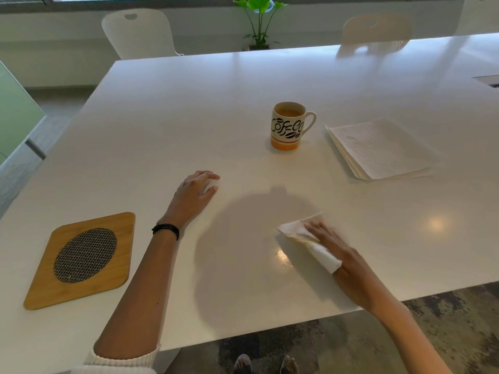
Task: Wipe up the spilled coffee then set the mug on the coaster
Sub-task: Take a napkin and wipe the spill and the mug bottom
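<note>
A cream mug [288, 126] with dark lettering and an orange base stands upright mid-table, coffee inside, handle to the right. My right hand [333, 248] presses a crumpled, coffee-stained paper napkin [305, 236] flat on the white table [189, 109] near the front edge. A thin wet sheen [283, 259] shows just left of the napkin. My left hand [198, 191] rests on the table with fingers apart, holding nothing. The bamboo coaster [81, 260] with a woven oval centre lies at the front left, left of my left forearm.
A stack of clean paper napkins [380, 149] lies right of the mug. White chairs [137, 33] stand at the far side, with a potted plant [259, 20] behind. The table's front edge runs just below my right wrist.
</note>
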Available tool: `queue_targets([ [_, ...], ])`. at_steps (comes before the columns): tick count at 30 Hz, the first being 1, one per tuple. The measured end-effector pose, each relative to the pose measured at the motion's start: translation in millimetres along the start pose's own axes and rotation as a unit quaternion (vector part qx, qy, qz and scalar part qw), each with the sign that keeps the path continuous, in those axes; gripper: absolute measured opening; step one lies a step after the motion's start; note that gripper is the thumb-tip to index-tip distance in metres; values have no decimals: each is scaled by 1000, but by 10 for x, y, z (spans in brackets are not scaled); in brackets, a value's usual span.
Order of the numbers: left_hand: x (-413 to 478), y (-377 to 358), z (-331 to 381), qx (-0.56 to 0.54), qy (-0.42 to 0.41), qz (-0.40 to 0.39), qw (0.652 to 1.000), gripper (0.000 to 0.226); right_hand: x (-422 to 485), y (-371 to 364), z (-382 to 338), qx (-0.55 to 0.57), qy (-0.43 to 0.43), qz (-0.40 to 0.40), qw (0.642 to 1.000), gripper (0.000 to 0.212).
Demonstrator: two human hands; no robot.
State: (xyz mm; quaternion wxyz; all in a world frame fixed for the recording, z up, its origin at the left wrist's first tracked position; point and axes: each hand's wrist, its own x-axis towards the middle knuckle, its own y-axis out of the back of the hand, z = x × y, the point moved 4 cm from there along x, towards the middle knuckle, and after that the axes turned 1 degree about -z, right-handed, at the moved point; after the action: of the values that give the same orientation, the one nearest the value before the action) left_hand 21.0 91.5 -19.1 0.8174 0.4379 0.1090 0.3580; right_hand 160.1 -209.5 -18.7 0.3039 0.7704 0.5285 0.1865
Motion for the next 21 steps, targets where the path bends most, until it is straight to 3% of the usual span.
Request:
queue_targets([
  [8,3,7,7,0,-1,-6,1000,25,-242,-527,-398,-64,94,-130,985,51],
  [14,-11,12,18,0,-1,-7,1000,25,-297,-553,-670,27,116,-244,962,39],
  [18,-25,22,28,-1,3,-10,1000,25,-294,-480,-717,67,100,-323,939,34],
  [21,-30,32,41,-1,4,-10,1000,25,-269,-284,-652,93,16,-364,927,37],
])
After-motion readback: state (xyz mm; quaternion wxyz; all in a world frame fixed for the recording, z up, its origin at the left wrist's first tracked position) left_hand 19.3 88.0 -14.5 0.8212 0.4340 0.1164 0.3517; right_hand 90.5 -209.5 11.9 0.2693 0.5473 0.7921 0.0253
